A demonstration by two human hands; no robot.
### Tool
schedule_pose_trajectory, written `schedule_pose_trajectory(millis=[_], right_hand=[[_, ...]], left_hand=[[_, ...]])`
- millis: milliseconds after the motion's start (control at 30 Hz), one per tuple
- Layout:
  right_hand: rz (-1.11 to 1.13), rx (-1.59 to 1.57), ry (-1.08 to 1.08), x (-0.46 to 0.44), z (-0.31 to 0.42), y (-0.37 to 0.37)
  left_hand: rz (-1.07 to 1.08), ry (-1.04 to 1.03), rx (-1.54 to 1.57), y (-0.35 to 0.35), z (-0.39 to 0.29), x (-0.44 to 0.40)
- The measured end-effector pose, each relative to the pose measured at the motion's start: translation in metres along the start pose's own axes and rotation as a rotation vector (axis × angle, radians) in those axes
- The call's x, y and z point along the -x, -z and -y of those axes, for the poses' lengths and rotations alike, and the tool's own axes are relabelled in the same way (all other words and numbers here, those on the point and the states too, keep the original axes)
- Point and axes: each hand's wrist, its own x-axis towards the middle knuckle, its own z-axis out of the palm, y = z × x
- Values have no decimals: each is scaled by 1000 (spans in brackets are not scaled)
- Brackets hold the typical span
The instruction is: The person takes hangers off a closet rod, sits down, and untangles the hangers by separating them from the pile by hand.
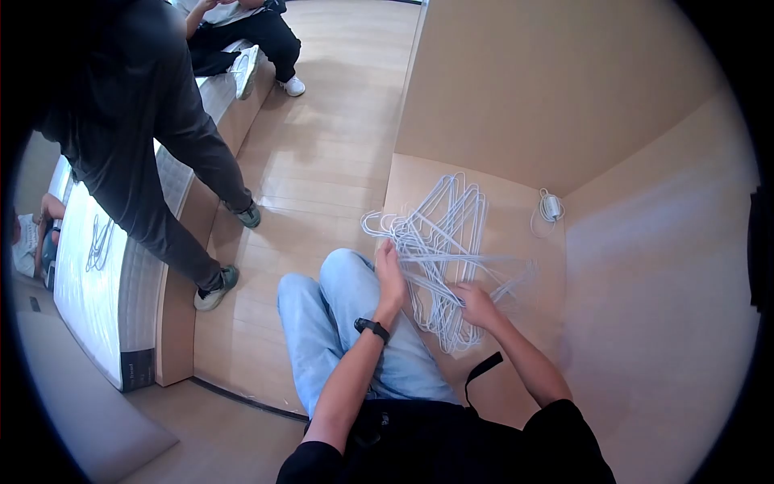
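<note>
A tangled pile of white wire hangers [447,234] lies on the light wooden surface beside my legs. My left hand [389,266] is closed at the pile's left side, near the hooks, holding hangers there. On the lower right of the pile, my right hand [474,305] grips hangers, its fingers wrapped round the wires. Some hangers between and beyond my hands are smeared by motion. A black watch is on my left wrist.
A white adapter with a coiled cord [551,207] sits by the wooden wall at the right. Two people [161,121] [274,40] are at the left and upper left. More hangers [99,242] lie on a plastic-wrapped mattress [89,298].
</note>
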Motion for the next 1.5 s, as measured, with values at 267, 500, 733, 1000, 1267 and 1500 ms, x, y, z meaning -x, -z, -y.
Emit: schedule_pose_trajectory(millis=[267,500,733,1000,1267,1500], right_hand=[[-58,-105,-115,-14,-17,17],[-131,-353,-728,-42,-20,10],[-196,72,-535,-26,-13,-10],[-60,69,-166,16,3,2],[-43,-71,8,39,-4,16],[-31,-86,-72,47,-26,30]], left_hand=[[-19,-259,-940,-11,-30,27],[473,2,-1087,-25,-47,39],[359,-285,-976,-26,-47,39],[253,-418,-1104,-18,-31,33],[161,-391,-759,-15,-21,20],[-272,-374,-733,-17,-33,22]])
